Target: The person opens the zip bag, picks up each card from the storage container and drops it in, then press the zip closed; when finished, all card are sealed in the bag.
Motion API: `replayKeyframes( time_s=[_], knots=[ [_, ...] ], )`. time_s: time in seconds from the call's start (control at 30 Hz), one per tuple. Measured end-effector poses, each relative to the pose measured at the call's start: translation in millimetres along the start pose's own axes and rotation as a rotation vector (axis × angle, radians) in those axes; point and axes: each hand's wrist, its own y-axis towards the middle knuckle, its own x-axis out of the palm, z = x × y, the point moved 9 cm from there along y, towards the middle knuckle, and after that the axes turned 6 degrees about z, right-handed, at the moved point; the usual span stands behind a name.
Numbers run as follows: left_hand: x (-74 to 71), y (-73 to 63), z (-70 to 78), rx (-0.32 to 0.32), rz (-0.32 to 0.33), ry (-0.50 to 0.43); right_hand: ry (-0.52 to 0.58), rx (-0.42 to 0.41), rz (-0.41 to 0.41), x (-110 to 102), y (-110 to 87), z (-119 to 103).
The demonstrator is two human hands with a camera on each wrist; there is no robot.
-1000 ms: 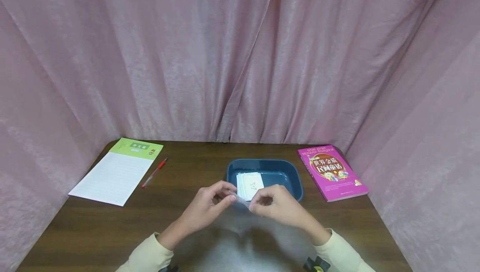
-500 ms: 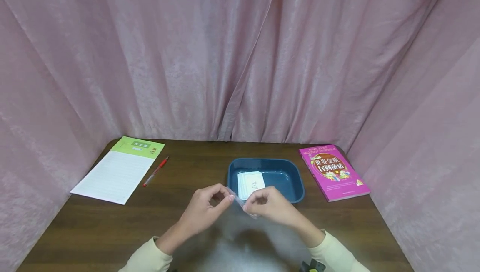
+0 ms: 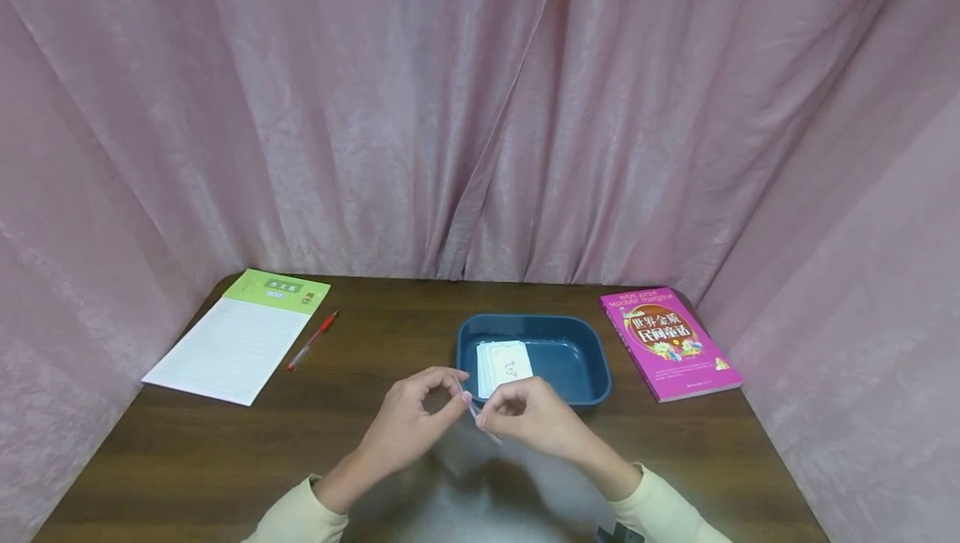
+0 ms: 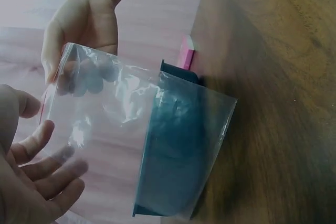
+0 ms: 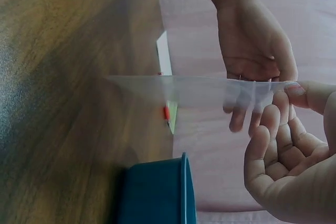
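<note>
The left hand [image 3: 416,411] and right hand [image 3: 534,418] pinch the red-lined upper edge of a clear, glossy plastic bag [image 4: 134,121].

Left hand [image 4: 29,186], right hand [image 4: 86,27], pinched clear bag [image 4: 131,114]

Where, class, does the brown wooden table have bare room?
Free: between the slim red pen and blue plastic tray; between the lined white pad and left cream sleeve. Crowded: tray's near side, where left hand and right hand pinch a clear plastic bag.
</note>
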Motion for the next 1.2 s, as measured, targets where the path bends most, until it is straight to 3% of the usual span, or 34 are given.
replayKeyframes(
  time_s=[0.27, 0.37, 0.77, 1.03, 1.2],
  knots=[
    [-5.2, -3.7, -1.6, -0.01, 0.045, 0.092, 0.045, 0.015, 0.002, 2, -1.0, 1],
    [-4.6, -3.8, -2.8, -0.025, 0.03, 0.094, 0.059, 0.007, 0.008, 3, -0.8, 0],
    [10.7, -5.6, -13.1, -0.192, -0.16, -0.171, 0.083, 0.025, 0.005, 8, -2.4, 1],
    [13.7, -7.4, -15.9, -0.218, -0.209, -0.244, 0.131, 0.021, 0.012, 12, -0.4, 3],
    [14.9, -7.7, -12.9, -0.214, -0.223, -0.268, 0.174, 0.065, 0.019, 14, 0.2, 8]
  ],
)
